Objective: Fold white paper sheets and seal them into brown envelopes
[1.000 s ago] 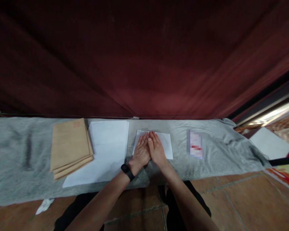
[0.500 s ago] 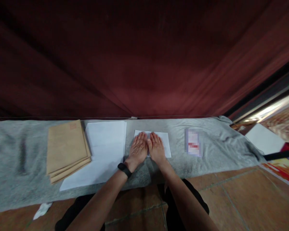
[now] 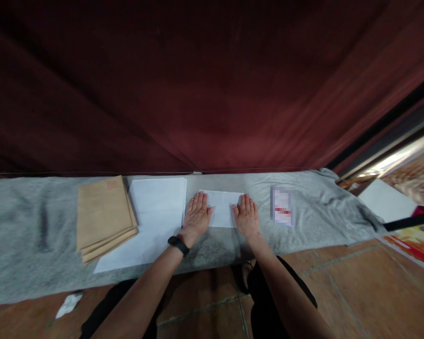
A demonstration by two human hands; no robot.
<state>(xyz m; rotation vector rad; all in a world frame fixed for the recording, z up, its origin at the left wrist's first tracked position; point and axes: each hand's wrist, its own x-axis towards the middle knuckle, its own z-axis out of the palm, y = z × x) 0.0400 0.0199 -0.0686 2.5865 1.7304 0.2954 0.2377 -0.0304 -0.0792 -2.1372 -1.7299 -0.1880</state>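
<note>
A folded sheet of white paper [image 3: 222,212] lies on the grey cloth in front of me. My left hand [image 3: 198,214] rests flat over its left end, palm down, thumb out to the side. Over the right end lies my right hand [image 3: 246,214], also flat, with its thumb pointing inward. The middle of the paper shows between the two hands. Just left of my left hand are large white sheets [image 3: 155,212], partly under a stack of brown envelopes [image 3: 104,214]. A small blurred card with a red band [image 3: 282,209] lies to the right of my right hand.
The grey cloth [image 3: 325,212] covers a long narrow surface against a dark red curtain [image 3: 212,94]. A crumpled white tissue [image 3: 69,303] is on the tiled floor [image 3: 353,287]. At far right are a white board [image 3: 387,200] and a colourful printed sheet [image 3: 417,249].
My hands have slid apart from the middle of the folded paper to its two ends, uncovering the centre. The view has shifted slightly.
</note>
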